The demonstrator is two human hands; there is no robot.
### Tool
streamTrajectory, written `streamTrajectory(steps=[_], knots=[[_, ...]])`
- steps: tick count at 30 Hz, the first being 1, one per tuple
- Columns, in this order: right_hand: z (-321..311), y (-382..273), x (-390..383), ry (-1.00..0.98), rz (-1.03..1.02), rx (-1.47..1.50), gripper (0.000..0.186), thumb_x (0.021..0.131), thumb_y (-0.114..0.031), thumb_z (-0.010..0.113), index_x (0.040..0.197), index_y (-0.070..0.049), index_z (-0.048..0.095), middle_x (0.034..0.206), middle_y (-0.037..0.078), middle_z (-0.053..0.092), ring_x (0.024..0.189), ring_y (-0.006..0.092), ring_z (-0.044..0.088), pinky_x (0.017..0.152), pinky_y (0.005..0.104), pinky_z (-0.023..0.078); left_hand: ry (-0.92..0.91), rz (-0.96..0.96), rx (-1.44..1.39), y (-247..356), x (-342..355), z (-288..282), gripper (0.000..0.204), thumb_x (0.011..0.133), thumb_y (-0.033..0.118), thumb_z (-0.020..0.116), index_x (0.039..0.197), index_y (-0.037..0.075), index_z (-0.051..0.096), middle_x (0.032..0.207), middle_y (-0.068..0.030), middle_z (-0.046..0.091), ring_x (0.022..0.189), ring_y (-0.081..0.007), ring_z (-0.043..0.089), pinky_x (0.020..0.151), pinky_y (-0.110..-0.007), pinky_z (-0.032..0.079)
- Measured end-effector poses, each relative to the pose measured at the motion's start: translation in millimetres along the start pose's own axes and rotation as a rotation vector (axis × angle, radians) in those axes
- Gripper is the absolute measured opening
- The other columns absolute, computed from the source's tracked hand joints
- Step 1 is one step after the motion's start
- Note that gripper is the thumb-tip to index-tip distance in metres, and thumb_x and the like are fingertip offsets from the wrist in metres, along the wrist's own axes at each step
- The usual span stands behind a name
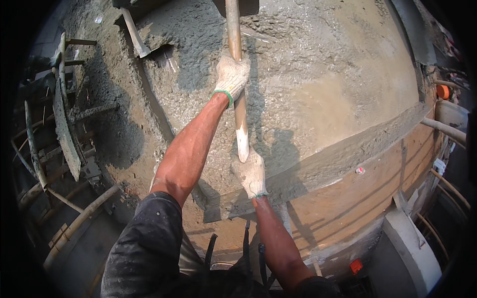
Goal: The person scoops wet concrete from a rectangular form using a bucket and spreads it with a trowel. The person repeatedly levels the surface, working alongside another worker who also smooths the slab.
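Observation:
Both my hands wear off-white knit gloves with green cuffs. My left hand (232,77) is closed around the upper part of a long wooden handle. Lower down, at the handle's pale near end, is my right hand (250,173), its fingers closed there. The handle belongs to what looks like a shovel (240,116); its dark, flat blade shows only partly at the top edge of the view. Beneath the handle and both hands spreads wet grey concrete (278,94), rough on the left and smoother, with a watery film, on the right.
A cement-smeared form board (323,166) edges the concrete, with a brown plywood surface (357,208) on the near side. At upper left lies another wooden-handled tool (133,31). Poles and crusted boards (64,134) crowd the left; more poles (443,130) stick out at right.

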State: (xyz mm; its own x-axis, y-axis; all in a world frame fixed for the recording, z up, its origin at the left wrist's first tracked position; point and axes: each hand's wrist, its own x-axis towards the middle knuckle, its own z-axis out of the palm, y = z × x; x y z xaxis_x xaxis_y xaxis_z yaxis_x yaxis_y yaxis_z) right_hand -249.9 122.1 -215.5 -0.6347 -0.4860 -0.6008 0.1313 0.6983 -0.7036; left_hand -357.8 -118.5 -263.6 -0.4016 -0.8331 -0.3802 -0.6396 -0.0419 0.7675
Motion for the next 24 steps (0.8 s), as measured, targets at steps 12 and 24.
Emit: streamTrajectory(steps=[12,24], knots=[[8,-19,-32,-0.214,0.275,0.021,0.049,0.087,-0.036,0.069,0.114,0.005,0.068,0.104,0.032,0.074,0.102,0.0460,0.074,0.088,0.0534,0.057,-0.218,-0.308,0.066,-76,26,-4,0.024,0.092,0.016,0.071,0.100,-0.005,0.064,0.079,-0.0108,0.066,0.064,-0.0225,0.069,0.058,-0.039,0.064],[-74,32,-323,-0.291,0.528,-0.070,0.039,0.088,-0.032,0.075,0.113,-0.003,0.073,0.101,0.026,0.076,0.100,0.0455,0.074,0.086,0.0535,0.058,-0.288,-0.421,0.197,-82,-314,-27,0.046,0.091,0.014,0.070,0.126,-0.007,0.049,0.085,-0.0172,0.064,0.068,-0.0262,0.068,0.059,-0.041,0.056]])
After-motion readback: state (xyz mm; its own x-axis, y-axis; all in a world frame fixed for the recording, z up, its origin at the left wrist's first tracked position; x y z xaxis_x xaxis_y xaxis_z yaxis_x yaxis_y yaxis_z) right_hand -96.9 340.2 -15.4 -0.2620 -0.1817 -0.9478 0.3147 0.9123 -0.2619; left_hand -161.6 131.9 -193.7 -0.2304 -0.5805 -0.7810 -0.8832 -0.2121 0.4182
